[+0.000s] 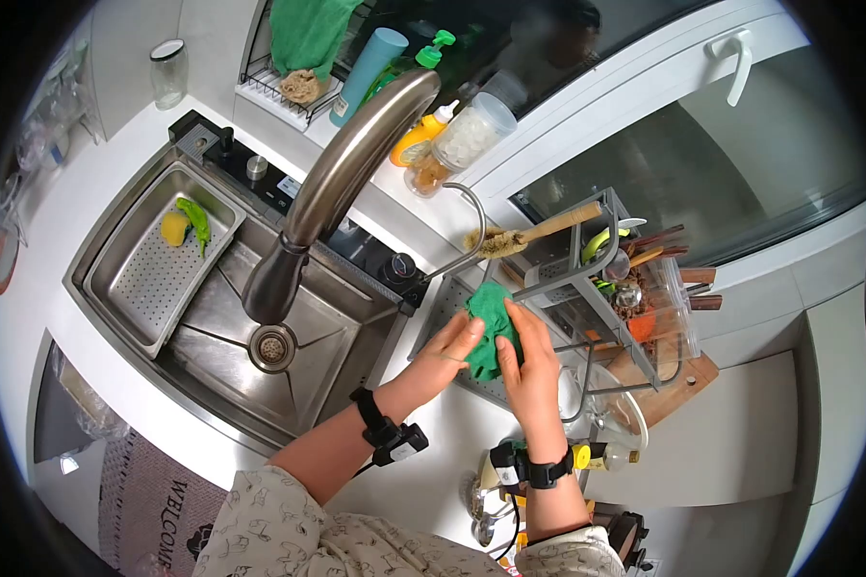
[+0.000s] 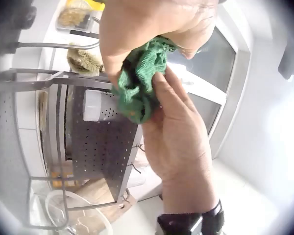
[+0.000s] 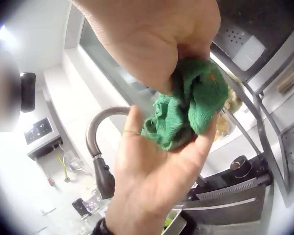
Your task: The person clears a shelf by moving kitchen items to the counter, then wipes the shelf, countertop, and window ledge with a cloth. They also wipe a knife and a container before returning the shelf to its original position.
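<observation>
A crumpled green cloth (image 1: 491, 330) is bunched between both hands, raised over the counter just right of the sink. My left hand (image 1: 446, 348) holds it from the left; in the right wrist view the cloth (image 3: 171, 120) lies across that hand's fingers, with the thumb standing up beside it. From the other side my right hand (image 1: 531, 370) grips it. The left wrist view shows the right thumb pressed against the folds of the cloth (image 2: 142, 81), and the right fingers are partly hidden behind it.
The steel sink (image 1: 212, 341) with its tall faucet (image 1: 356, 144) lies to the left. A perforated tray (image 1: 144, 288) in it bears a green pepper (image 1: 198, 226) and a yellow piece (image 1: 174, 229). A grey rack (image 1: 587, 279) with a brush (image 1: 539, 231) stands right behind the hands.
</observation>
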A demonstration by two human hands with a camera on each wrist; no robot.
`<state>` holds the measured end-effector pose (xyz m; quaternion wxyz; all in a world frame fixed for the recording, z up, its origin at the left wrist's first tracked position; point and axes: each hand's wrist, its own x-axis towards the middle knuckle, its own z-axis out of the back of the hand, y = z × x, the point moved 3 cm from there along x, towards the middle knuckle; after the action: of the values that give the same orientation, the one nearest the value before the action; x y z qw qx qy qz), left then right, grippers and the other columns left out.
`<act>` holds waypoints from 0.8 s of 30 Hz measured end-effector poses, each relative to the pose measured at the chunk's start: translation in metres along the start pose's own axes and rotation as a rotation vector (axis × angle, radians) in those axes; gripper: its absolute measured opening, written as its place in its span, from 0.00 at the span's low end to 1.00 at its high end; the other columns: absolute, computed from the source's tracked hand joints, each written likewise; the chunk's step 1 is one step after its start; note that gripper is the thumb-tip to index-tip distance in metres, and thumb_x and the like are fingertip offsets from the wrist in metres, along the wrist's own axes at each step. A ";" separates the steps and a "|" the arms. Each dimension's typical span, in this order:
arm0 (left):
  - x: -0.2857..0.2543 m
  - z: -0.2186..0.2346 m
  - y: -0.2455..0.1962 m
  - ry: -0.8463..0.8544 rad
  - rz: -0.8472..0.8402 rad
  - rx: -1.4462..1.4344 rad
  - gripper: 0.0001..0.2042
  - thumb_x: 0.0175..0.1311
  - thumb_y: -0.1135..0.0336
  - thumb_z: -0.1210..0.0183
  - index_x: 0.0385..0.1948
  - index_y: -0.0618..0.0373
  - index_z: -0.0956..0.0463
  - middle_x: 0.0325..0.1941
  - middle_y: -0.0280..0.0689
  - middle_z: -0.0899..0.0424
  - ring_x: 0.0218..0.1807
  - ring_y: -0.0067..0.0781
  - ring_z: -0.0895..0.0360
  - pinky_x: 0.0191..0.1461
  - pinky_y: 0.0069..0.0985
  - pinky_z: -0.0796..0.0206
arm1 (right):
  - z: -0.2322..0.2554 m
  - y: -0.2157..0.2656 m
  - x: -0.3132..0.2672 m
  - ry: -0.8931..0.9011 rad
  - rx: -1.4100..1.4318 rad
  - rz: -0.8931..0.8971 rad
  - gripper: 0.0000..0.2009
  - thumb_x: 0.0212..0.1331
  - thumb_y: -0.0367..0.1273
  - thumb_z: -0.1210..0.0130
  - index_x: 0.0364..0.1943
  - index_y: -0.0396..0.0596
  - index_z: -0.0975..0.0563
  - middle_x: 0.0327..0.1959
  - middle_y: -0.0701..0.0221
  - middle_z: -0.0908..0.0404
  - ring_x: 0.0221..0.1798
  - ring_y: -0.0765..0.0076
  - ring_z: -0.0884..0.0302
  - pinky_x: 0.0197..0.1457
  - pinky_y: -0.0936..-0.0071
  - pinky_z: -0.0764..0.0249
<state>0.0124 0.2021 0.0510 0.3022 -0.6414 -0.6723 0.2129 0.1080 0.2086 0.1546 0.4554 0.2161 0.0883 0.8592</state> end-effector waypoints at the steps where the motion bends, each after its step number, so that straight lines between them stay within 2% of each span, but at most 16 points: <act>1: 0.000 -0.010 -0.013 0.055 0.075 -0.075 0.20 0.65 0.59 0.52 0.57 0.55 0.41 0.52 0.37 0.32 0.54 0.29 0.35 0.56 0.24 0.42 | 0.006 0.004 0.000 -0.003 0.003 0.001 0.22 0.53 0.26 0.46 0.55 0.47 0.32 0.54 0.56 0.33 0.55 0.52 0.33 0.55 0.69 0.34; 2: 0.010 -0.014 -0.016 0.135 -0.080 0.075 0.21 0.63 0.65 0.50 0.57 0.58 0.43 0.49 0.39 0.30 0.52 0.28 0.33 0.55 0.25 0.41 | 0.014 0.008 0.000 -0.047 -0.049 0.036 0.23 0.52 0.26 0.46 0.56 0.48 0.34 0.56 0.56 0.34 0.57 0.52 0.35 0.57 0.68 0.36; 3: 0.023 -0.016 -0.016 0.136 -0.083 0.080 0.21 0.63 0.65 0.50 0.57 0.58 0.43 0.49 0.39 0.30 0.52 0.28 0.33 0.55 0.25 0.41 | 0.019 0.009 0.000 -0.090 -0.100 0.071 0.25 0.52 0.26 0.46 0.58 0.48 0.35 0.58 0.57 0.36 0.59 0.52 0.37 0.59 0.68 0.38; 5: 0.045 -0.012 -0.030 -0.026 -0.456 0.322 0.19 0.61 0.70 0.49 0.54 0.59 0.41 0.48 0.39 0.29 0.51 0.29 0.32 0.53 0.26 0.40 | 0.040 -0.003 0.000 -0.214 -0.156 0.117 0.25 0.52 0.26 0.47 0.58 0.46 0.35 0.59 0.57 0.37 0.61 0.52 0.40 0.63 0.63 0.44; 6: 0.055 -0.009 -0.034 -0.028 -0.456 0.329 0.19 0.61 0.70 0.49 0.54 0.59 0.41 0.48 0.39 0.29 0.51 0.29 0.32 0.53 0.26 0.40 | 0.050 -0.013 -0.001 -0.284 -0.218 0.110 0.24 0.52 0.26 0.48 0.57 0.46 0.34 0.58 0.58 0.36 0.60 0.53 0.39 0.62 0.63 0.44; 8: 0.072 0.000 -0.046 -0.216 -0.571 0.446 0.19 0.54 0.79 0.48 0.49 0.58 0.37 0.48 0.37 0.30 0.52 0.28 0.32 0.53 0.24 0.39 | 0.068 -0.035 0.001 -0.348 -0.281 0.100 0.23 0.52 0.26 0.48 0.56 0.46 0.34 0.57 0.58 0.35 0.59 0.53 0.39 0.62 0.63 0.43; 9: 0.080 0.000 -0.047 -0.218 -0.565 0.448 0.19 0.54 0.79 0.48 0.49 0.58 0.37 0.48 0.37 0.30 0.52 0.28 0.32 0.53 0.24 0.39 | 0.074 -0.049 0.002 -0.380 -0.364 0.083 0.22 0.52 0.27 0.48 0.55 0.46 0.33 0.55 0.59 0.34 0.57 0.54 0.37 0.60 0.63 0.42; 11: 0.091 -0.009 -0.053 -0.054 -0.747 0.758 0.17 0.48 0.81 0.46 0.43 0.58 0.34 0.45 0.39 0.28 0.50 0.35 0.30 0.52 0.26 0.37 | 0.070 -0.064 0.005 -0.408 -0.438 0.066 0.21 0.52 0.27 0.48 0.54 0.46 0.32 0.53 0.61 0.32 0.55 0.54 0.36 0.58 0.63 0.41; 12: 0.095 -0.019 -0.057 -0.043 -0.868 0.754 0.18 0.43 0.82 0.46 0.40 0.57 0.32 0.43 0.41 0.27 0.49 0.40 0.30 0.52 0.28 0.37 | 0.065 -0.069 0.007 -0.404 -0.510 0.049 0.21 0.52 0.27 0.48 0.53 0.47 0.31 0.51 0.62 0.31 0.53 0.55 0.35 0.56 0.63 0.41; 13: 0.102 -0.026 -0.056 -0.050 -0.861 0.756 0.18 0.43 0.82 0.46 0.40 0.57 0.32 0.43 0.41 0.27 0.49 0.40 0.30 0.52 0.28 0.37 | 0.061 -0.073 0.008 -0.398 -0.584 0.032 0.21 0.52 0.28 0.48 0.53 0.47 0.31 0.49 0.63 0.30 0.52 0.55 0.35 0.54 0.63 0.41; 15: 0.112 -0.041 -0.055 -0.093 -1.080 0.833 0.18 0.40 0.83 0.47 0.37 0.57 0.29 0.43 0.38 0.26 0.48 0.40 0.30 0.50 0.29 0.36 | 0.057 -0.074 0.011 -0.424 -0.601 0.029 0.20 0.51 0.29 0.48 0.51 0.48 0.30 0.47 0.64 0.29 0.50 0.56 0.34 0.51 0.63 0.41; 18: 0.126 -0.066 -0.051 0.000 -1.060 0.891 0.15 0.40 0.82 0.46 0.33 0.54 0.26 0.43 0.32 0.26 0.49 0.37 0.31 0.51 0.30 0.37 | 0.060 -0.074 0.013 -0.443 -0.507 0.020 0.17 0.52 0.31 0.49 0.49 0.46 0.29 0.46 0.63 0.29 0.50 0.55 0.35 0.53 0.61 0.41; 19: 0.129 -0.068 -0.054 -0.021 -1.067 0.894 0.15 0.40 0.82 0.46 0.33 0.54 0.26 0.43 0.32 0.26 0.49 0.37 0.31 0.51 0.30 0.37 | 0.060 -0.073 0.014 -0.436 -0.505 0.040 0.17 0.52 0.31 0.49 0.49 0.46 0.29 0.46 0.63 0.29 0.50 0.55 0.35 0.53 0.61 0.41; 21: 0.132 -0.079 -0.060 0.014 -1.154 1.218 0.12 0.42 0.77 0.45 0.30 0.50 0.23 0.42 0.28 0.26 0.50 0.34 0.33 0.52 0.29 0.39 | 0.062 -0.073 0.013 -0.406 -0.501 0.040 0.17 0.52 0.31 0.49 0.48 0.45 0.29 0.46 0.62 0.30 0.50 0.54 0.35 0.53 0.61 0.41; 22: 0.132 -0.083 -0.066 -0.007 -1.155 1.341 0.07 0.46 0.71 0.47 0.28 0.48 0.22 0.40 0.28 0.26 0.49 0.31 0.34 0.49 0.27 0.40 | 0.064 -0.073 0.013 -0.390 -0.486 0.038 0.17 0.52 0.31 0.49 0.49 0.44 0.30 0.46 0.61 0.30 0.50 0.53 0.36 0.54 0.60 0.41; 24: 0.140 -0.090 -0.066 0.005 -1.136 1.487 0.06 0.46 0.69 0.47 0.26 0.49 0.23 0.38 0.28 0.28 0.47 0.31 0.35 0.47 0.27 0.40 | 0.068 -0.073 0.012 -0.376 -0.450 0.035 0.18 0.52 0.31 0.49 0.49 0.44 0.30 0.47 0.61 0.30 0.50 0.53 0.36 0.54 0.60 0.41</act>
<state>0.0254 0.3262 0.1796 0.6951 0.1408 -0.5756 0.4070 0.1869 0.2567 0.1936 0.4855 0.2664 -0.1942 0.8097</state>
